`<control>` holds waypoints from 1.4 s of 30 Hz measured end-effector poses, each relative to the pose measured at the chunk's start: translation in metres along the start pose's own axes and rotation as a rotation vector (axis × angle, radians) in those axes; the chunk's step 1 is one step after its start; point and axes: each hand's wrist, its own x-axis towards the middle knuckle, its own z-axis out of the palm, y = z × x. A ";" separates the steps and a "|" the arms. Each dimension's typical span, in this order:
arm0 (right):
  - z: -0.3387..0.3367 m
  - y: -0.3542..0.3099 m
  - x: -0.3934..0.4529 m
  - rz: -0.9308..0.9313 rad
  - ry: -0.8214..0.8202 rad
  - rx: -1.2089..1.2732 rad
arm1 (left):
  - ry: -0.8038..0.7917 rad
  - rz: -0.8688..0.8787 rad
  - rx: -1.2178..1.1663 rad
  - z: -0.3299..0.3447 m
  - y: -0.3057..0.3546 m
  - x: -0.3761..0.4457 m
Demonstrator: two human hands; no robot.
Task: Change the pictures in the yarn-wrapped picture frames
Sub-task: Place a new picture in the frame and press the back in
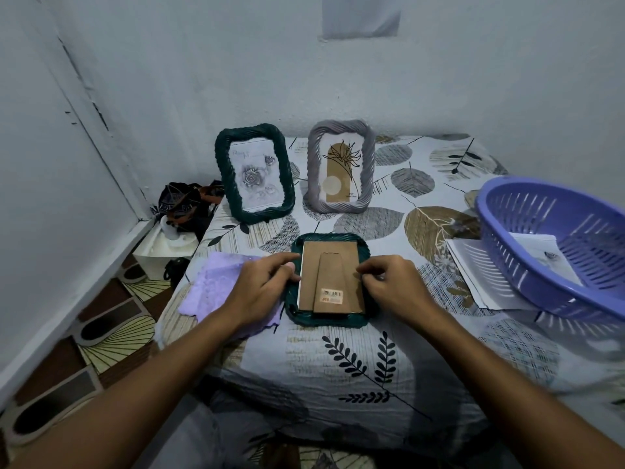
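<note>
A dark green yarn-wrapped frame (329, 319) lies face down in front of me, its brown cardboard back (329, 265) and stand flap upward. My left hand (260, 286) rests on the frame's left edge, fingertips touching the back's left side. At the back's right edge, my right hand (392, 282) has its fingers pinched together. Behind, a second green frame (253, 170) with a rose drawing and a grey frame (341, 167) with a leaf print stand upright against the wall.
A lilac cloth (216, 282) lies under my left wrist. A purple plastic basket (558, 242) sits tilted at the right over loose printed sheets (473, 275). The leaf-patterned sheet (355, 367) covers the bed. A white box and dark bag (182, 204) stand on the floor at left.
</note>
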 end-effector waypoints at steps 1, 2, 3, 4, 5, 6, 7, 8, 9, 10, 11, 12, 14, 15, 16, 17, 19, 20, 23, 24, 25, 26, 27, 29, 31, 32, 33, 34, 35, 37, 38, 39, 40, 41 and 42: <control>0.001 0.000 0.000 0.000 0.006 0.009 | -0.004 -0.017 -0.016 0.000 0.001 0.000; 0.001 -0.001 -0.001 0.002 0.012 0.020 | -0.015 -0.034 -0.029 0.001 0.002 0.000; 0.002 -0.001 -0.001 0.005 0.016 0.029 | -0.027 -0.050 -0.036 0.001 0.003 -0.001; 0.003 -0.001 -0.001 0.009 0.017 0.035 | -0.033 -0.061 -0.034 0.001 0.005 -0.001; 0.003 -0.001 -0.001 0.010 0.018 0.038 | -0.028 -0.066 -0.025 0.001 0.005 -0.001; 0.002 -0.001 -0.002 0.012 0.021 0.040 | -0.016 -0.066 -0.007 0.000 0.006 -0.001; 0.002 -0.001 -0.002 0.017 0.026 0.040 | 0.000 -0.064 0.016 0.000 0.005 -0.001; 0.000 -0.001 -0.003 0.022 0.029 0.039 | 0.017 -0.059 0.036 -0.001 0.004 -0.002; -0.001 -0.001 -0.004 0.023 0.032 0.040 | 0.028 -0.056 0.049 -0.002 0.004 -0.002; -0.002 0.000 -0.004 0.024 0.032 0.040 | 0.030 -0.058 0.051 -0.002 0.004 -0.003; -0.003 0.000 -0.006 0.023 0.030 0.040 | 0.025 -0.059 0.047 -0.001 0.005 -0.004; -0.003 0.000 -0.007 0.023 0.025 0.038 | 0.016 -0.055 0.043 -0.001 0.006 -0.005; -0.002 0.001 -0.010 0.025 0.015 0.039 | 0.001 -0.039 0.050 0.000 0.008 -0.006; -0.002 0.001 -0.011 0.030 0.015 0.042 | 0.000 -0.036 0.054 0.000 0.009 -0.006; -0.002 0.000 -0.013 0.034 0.018 0.048 | 0.000 -0.042 0.051 0.001 0.009 -0.007; -0.002 0.000 -0.014 0.037 0.023 0.055 | 0.000 -0.052 0.041 0.000 0.009 -0.007; -0.001 -0.001 -0.016 0.036 0.037 0.074 | 0.005 -0.071 0.017 0.001 0.009 -0.008; -0.001 -0.002 -0.017 0.035 0.043 0.081 | 0.006 -0.077 0.015 0.002 0.009 -0.009; -0.002 -0.003 -0.021 0.041 0.053 0.102 | 0.016 -0.088 0.041 0.002 0.011 -0.011; -0.002 -0.003 -0.023 0.038 0.062 0.109 | 0.028 -0.093 0.049 0.002 0.011 -0.013; -0.002 -0.003 -0.025 0.039 0.073 0.114 | 0.039 -0.095 0.060 0.001 0.012 -0.014; -0.003 -0.003 -0.028 0.042 0.083 0.119 | 0.046 -0.091 0.069 0.001 0.012 -0.016; -0.003 -0.004 -0.031 0.048 0.086 0.123 | 0.046 -0.086 0.077 0.001 0.013 -0.018; -0.001 -0.005 -0.037 0.056 0.079 0.127 | 0.033 -0.086 0.082 0.002 0.015 -0.022; 0.001 -0.006 -0.042 0.060 0.084 0.134 | 0.038 -0.090 0.085 0.004 0.018 -0.026; 0.002 -0.007 -0.044 0.063 0.093 0.148 | 0.045 -0.097 0.082 0.005 0.020 -0.027; 0.003 -0.007 -0.044 0.068 0.102 0.168 | 0.051 -0.107 0.080 0.006 0.021 -0.027; 0.004 -0.007 -0.045 0.072 0.110 0.187 | 0.054 -0.117 0.071 0.006 0.022 -0.028; 0.004 -0.008 -0.046 0.075 0.110 0.203 | 0.054 -0.129 0.059 0.006 0.023 -0.028; 0.003 -0.007 -0.048 0.081 0.104 0.228 | 0.054 -0.152 0.043 0.006 0.024 -0.029; 0.002 -0.006 -0.048 0.082 0.103 0.239 | 0.060 -0.158 0.049 0.005 0.025 -0.029; 0.002 -0.006 -0.047 0.083 0.106 0.246 | 0.068 -0.162 0.059 0.006 0.025 -0.030; 0.001 -0.005 -0.047 0.084 0.111 0.252 | 0.076 -0.164 0.064 0.007 0.025 -0.031; 0.002 -0.006 -0.047 0.086 0.114 0.260 | 0.079 -0.168 0.065 0.008 0.026 -0.032; 0.003 -0.006 -0.046 0.089 0.114 0.271 | 0.082 -0.176 0.064 0.009 0.027 -0.032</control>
